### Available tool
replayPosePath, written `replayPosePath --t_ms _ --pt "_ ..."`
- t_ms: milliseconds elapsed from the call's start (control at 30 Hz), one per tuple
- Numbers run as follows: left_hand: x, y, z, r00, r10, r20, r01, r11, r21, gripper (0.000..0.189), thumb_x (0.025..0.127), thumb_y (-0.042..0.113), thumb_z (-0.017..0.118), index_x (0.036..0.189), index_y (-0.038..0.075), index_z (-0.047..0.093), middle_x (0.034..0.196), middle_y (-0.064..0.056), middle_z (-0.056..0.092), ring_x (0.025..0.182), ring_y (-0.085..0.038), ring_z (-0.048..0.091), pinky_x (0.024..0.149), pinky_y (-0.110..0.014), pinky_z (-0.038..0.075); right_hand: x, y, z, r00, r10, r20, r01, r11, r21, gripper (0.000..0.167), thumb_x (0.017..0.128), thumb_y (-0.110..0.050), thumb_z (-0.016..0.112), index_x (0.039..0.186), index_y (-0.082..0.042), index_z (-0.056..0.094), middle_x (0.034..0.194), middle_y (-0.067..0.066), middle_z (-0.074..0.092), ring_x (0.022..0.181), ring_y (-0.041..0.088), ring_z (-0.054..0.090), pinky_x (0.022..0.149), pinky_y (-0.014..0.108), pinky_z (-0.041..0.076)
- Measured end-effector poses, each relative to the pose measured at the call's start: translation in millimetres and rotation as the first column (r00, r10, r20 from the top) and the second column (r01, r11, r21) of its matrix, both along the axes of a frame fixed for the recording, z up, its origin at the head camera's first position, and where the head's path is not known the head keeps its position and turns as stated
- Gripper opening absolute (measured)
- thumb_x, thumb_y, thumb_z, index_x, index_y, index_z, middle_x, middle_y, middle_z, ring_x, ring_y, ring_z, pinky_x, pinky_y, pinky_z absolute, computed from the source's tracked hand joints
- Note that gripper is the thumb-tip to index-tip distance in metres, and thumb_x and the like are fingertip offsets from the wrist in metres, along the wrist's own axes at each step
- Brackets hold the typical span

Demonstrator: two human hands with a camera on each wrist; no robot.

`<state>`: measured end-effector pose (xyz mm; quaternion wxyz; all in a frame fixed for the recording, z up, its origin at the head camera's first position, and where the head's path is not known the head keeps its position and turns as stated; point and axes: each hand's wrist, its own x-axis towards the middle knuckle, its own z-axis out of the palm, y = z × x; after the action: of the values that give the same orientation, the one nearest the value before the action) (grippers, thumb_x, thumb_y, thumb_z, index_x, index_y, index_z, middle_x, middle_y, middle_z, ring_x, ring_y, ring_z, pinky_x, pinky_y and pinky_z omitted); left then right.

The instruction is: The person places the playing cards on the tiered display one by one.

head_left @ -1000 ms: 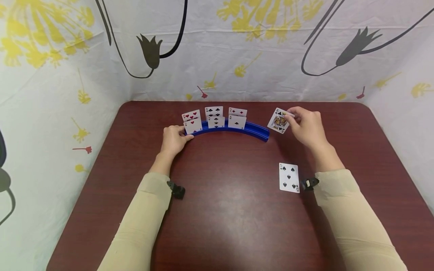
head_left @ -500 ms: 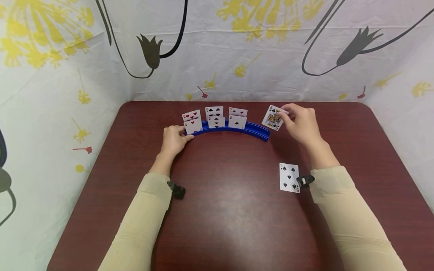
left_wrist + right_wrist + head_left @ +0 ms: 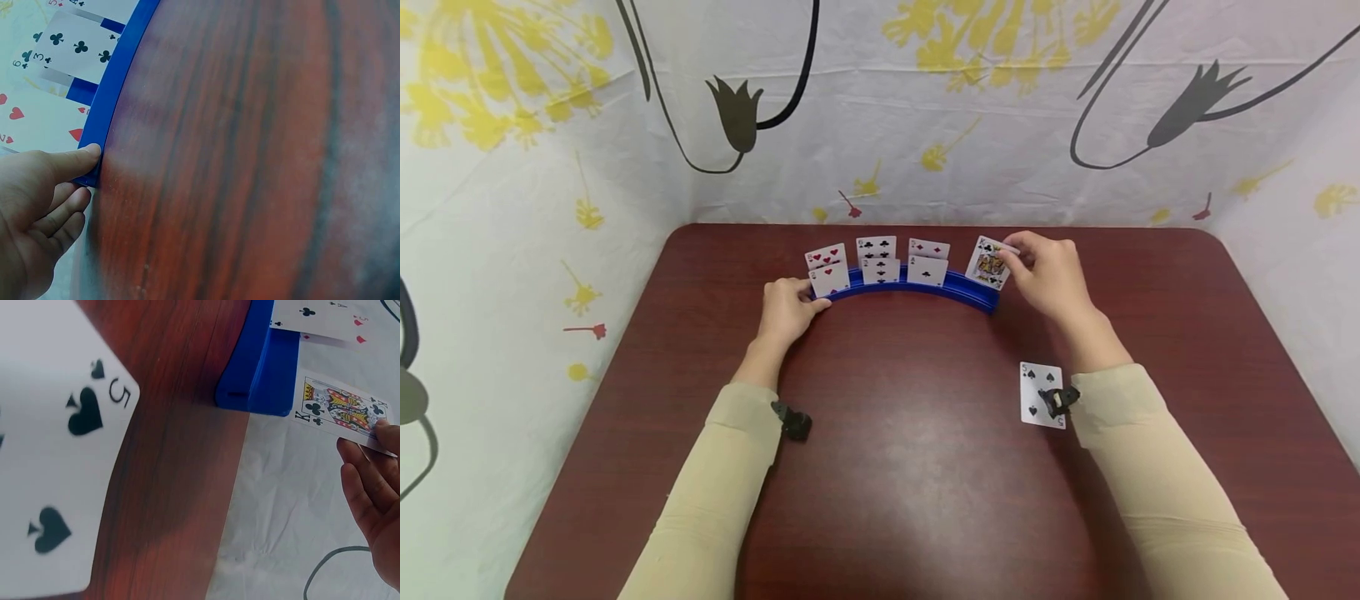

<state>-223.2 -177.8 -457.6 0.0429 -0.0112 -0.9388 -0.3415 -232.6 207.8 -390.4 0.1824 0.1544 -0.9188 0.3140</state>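
Note:
A curved blue card holder [image 3: 958, 287] stands near the back of the table. My left hand [image 3: 786, 312] grips its left end, the thumb [image 3: 81, 161] on the front edge. My right hand [image 3: 1048, 271] pinches a king of clubs [image 3: 987, 263] by its right edge, tilted and overlapping the holder's right end in the head view. Pairs of cards stand in the holder: a two of hearts [image 3: 829, 280] before another heart, a three of clubs [image 3: 881, 271] before a six of clubs [image 3: 876, 247], and an ace of clubs [image 3: 927, 271] before a five of diamonds [image 3: 929, 249].
A five of spades [image 3: 1033, 408] lies face up on the brown table [image 3: 895, 450], partly covered by the right wrist camera [image 3: 1059, 401] in the head view. A patterned white cloth [image 3: 820, 108] hangs behind the table and at its sides.
My right hand has carried the king of clubs leftward, from beside the holder to over its right end. The left hand has stayed on the holder's left end.

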Motion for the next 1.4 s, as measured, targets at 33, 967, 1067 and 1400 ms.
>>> replayPosePath --t_ms 33,967,1067,1400 --pt "0.1 0.1 -0.2 1.0 -0.001 -0.004 0.001 1.0 -0.002 0.038 0.088 0.021 0.082 0.118 0.001 0.075 0.09 -0.015 0.071 0.073 -0.024 0.066 0.07 -0.037 0.054 -0.1 -1.3 -0.1 1.0 0.002 0.002 -0.002 1.0 0.003 0.019 0.096 -0.013 0.072 0.106 0.003 0.073 0.087 0.02 0.075 0.075 0.032 0.071 0.069 0.047 0.052" --pt "0.8 1.1 -0.4 1.0 0.011 0.003 -0.011 1.0 0.017 0.04 0.088 0.021 0.082 0.121 0.001 0.073 0.093 -0.015 0.072 0.074 -0.022 0.067 0.069 -0.036 0.054 -0.5 -4.6 -10.0 0.999 0.046 0.002 -0.046 0.996 0.072 0.016 0.097 -0.018 0.071 0.101 -0.002 0.075 0.074 0.011 0.072 0.065 0.024 0.066 0.064 0.043 0.047" --pt "0.7 1.2 -1.0 1.0 0.012 0.004 -0.012 1.0 0.022 0.04 0.088 0.021 0.082 0.121 0.001 0.074 0.093 -0.015 0.072 0.072 -0.022 0.066 0.068 -0.035 0.053 0.6 -3.7 -11.3 0.999 0.046 -0.001 -0.045 0.995 0.087 0.016 0.097 -0.017 0.071 0.1 -0.002 0.075 0.072 0.01 0.07 0.061 0.023 0.061 0.061 0.041 0.045" --pt "-0.4 1.3 -1.9 1.0 0.013 -0.006 -0.013 1.0 0.014 0.038 0.087 0.022 0.082 0.119 0.001 0.075 0.091 -0.014 0.072 0.07 -0.021 0.066 0.065 -0.033 0.051 3.4 3.3 -14.4 0.997 0.059 0.043 -0.061 0.997 0.052 0.021 0.095 -0.019 0.073 0.102 0.0 0.075 0.083 0.016 0.075 0.073 0.03 0.072 0.069 0.049 0.055"
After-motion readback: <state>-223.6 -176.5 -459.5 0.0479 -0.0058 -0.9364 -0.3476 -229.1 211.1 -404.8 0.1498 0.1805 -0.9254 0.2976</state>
